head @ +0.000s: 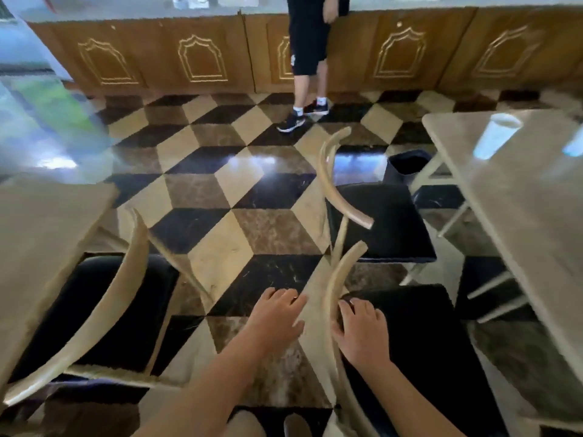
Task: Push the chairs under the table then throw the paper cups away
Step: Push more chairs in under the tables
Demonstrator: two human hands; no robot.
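The near chair's curved pale backrest (332,288) rises between my two hands, above its black seat (419,335). My right hand (362,332) lies against the backrest's right side with fingers curled at the rail. Left of the rail, my left hand (277,313) hovers with spread fingers and holds nothing. A second chair (385,222) stands farther off, beside the right table (520,197). On that table a white paper cup (495,137) stands near the far corner, and another cup (574,143) is cut by the frame edge. A dark bin (407,167) sits on the floor by the table.
A third chair (104,307) is tucked at the left table (41,234). A person in black shorts (307,52) stands at the wooden counter (195,55) across the checkered floor (220,197). The open aisle runs between the two tables.
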